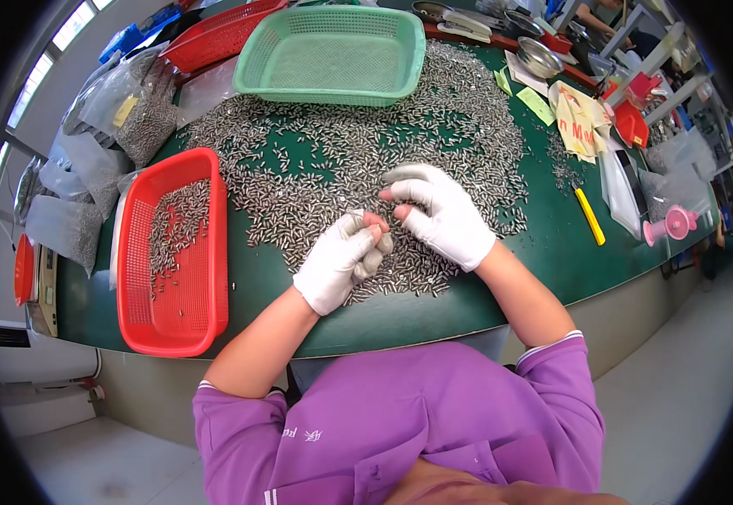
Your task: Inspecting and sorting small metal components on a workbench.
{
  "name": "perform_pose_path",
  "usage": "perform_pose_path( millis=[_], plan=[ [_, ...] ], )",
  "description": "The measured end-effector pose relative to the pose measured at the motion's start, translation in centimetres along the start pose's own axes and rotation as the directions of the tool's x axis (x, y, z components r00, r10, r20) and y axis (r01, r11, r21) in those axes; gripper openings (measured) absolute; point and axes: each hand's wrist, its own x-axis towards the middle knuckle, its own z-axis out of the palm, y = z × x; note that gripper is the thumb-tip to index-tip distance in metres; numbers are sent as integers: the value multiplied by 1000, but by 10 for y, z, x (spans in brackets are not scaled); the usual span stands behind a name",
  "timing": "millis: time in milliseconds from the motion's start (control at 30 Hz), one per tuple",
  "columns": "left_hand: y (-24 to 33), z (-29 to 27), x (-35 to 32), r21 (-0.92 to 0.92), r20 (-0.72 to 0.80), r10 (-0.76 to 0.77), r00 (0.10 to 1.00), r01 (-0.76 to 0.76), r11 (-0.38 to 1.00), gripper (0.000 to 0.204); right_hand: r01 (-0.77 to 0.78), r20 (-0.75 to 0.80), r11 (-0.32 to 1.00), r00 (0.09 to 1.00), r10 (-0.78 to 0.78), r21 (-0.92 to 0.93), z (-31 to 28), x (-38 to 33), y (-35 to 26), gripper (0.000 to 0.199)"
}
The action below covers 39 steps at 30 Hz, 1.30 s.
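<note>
A wide heap of small silver metal pins (324,160) covers the green table (551,252). My left hand (341,261), in a white glove with bare fingertips, is curled into a fist over the near edge of the heap, and appears to hold several pins. My right hand (438,210), gloved the same way, hovers just right of it with thumb and forefinger pinched together at the pins. Both hands nearly touch. A red mesh basket (206,320) to the left holds a thin layer of the same pins.
An empty green mesh basket (333,55) and another red basket (219,34) stand at the back. Clear plastic bags of pins (135,114) lie at the left. A yellow knife (589,215), papers, metal bowls and a pink tool (674,223) sit at the right.
</note>
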Motion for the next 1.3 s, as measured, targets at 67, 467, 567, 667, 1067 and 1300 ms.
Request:
perform_pose_path(
  millis=[67,467,567,667,1067,1300],
  plan=[
    [2,2,0,-6,-16,11,1000,-11,1000,14,47,-39,942,997,-63,-331,-7,3,9,20],
    [5,5,-1,-20,-10,-8,1000,8,1000,21,90,14,936,996,-91,-340,5,3,19,9],
    [2,3,0,-37,-12,1,1000,-1,999,19,95,-5,995,995,-95,-33,-1,3,4,15],
    [2,1,2,-27,66,-8,998,10,1000,17,223,-40,969,973,-229,-109,-2,6,-8,13],
    [2,-1,0,-22,30,-87,996,87,996,16,233,-22,970,972,-235,-69,-2,8,7,17],
    [4,6,-1,-16,-76,-93,993,92,996,21,55,104,949,994,-24,-312,5,1,25,15]
  ],
)
